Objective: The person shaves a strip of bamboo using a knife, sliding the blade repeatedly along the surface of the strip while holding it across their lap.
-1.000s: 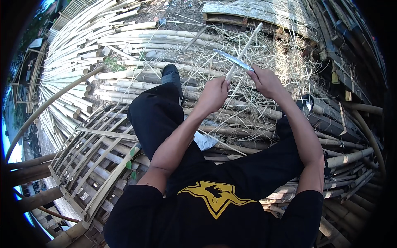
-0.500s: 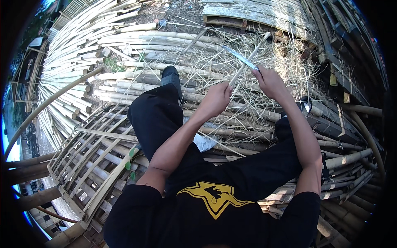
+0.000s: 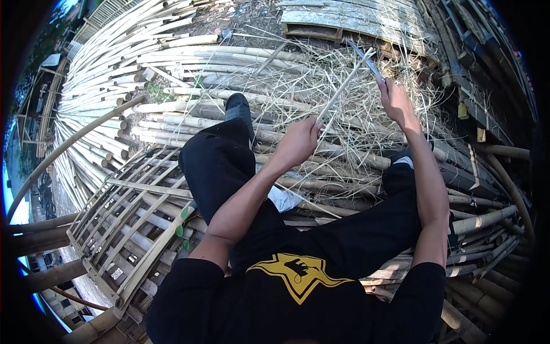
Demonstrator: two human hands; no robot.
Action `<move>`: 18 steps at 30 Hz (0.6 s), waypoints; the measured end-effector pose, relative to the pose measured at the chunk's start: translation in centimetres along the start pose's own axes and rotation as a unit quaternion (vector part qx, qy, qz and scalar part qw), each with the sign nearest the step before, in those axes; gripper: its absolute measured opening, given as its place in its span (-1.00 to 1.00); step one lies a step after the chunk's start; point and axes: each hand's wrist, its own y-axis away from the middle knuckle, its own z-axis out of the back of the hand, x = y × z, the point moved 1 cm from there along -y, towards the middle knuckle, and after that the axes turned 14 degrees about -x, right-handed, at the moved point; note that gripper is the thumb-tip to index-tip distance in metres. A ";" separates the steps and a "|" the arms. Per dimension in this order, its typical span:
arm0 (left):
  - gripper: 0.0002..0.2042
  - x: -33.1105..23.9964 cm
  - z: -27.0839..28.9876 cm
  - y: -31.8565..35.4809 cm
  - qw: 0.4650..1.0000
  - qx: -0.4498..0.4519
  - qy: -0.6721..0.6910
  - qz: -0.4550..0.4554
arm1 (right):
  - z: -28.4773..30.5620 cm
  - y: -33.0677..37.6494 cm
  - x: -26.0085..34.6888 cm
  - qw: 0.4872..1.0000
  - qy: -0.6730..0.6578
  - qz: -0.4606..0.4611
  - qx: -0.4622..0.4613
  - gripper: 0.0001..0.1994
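A thin, pale bamboo stick (image 3: 346,86) slants up and away to the right, its near end gripped in my left hand (image 3: 299,142). My right hand (image 3: 397,104) is closed round the handle of a long-bladed knife (image 3: 369,63), which points away and to the left. Near the stick's far end the blade crosses or lies close beside it; whether they touch I cannot tell. Beneath both hands, a heap of pale bamboo shavings (image 3: 298,100) covers the ground and poles.
Several bamboo poles (image 3: 200,55) lie stacked ahead and to the left. A slatted bamboo lattice (image 3: 134,221) stands at my left, near a curved pole (image 3: 74,140). Wooden planks (image 3: 355,20) lie at the far right. A white bag (image 3: 283,199) rests between my legs.
My right hand has moved away and to the right with the knife, so the blade has gone from the stick's middle to its far end. My left hand has barely moved.
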 end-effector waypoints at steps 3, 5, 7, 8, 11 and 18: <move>-0.71 0.6 -0.2 -0.4 0.999 -0.032 0.029 -0.033 | -0.5 1.7 1.8 0.983 0.003 0.179 0.051 -0.64; -0.71 0.3 -0.1 0.0 0.999 -0.021 0.025 -0.032 | 0.0 1.6 1.7 0.988 0.022 0.153 0.029 -0.66; -0.72 -0.3 0.1 0.3 0.999 0.016 0.022 -0.025 | 0.2 -1.8 -4.3 0.996 0.065 0.060 -0.018 -0.65; -0.72 0.1 -0.2 0.8 1.000 0.016 0.020 -0.019 | 0.9 -2.3 -5.1 0.986 0.123 0.106 -0.028 -0.65; -0.72 0.3 -1.4 0.5 0.999 0.025 0.006 -0.040 | -0.7 -1.9 -6.1 0.989 0.109 0.098 -0.026 -0.65; -0.72 -0.7 -1.2 -0.1 0.998 0.061 0.024 0.003 | -1.7 -2.2 -7.2 0.989 0.127 0.079 -0.019 -0.60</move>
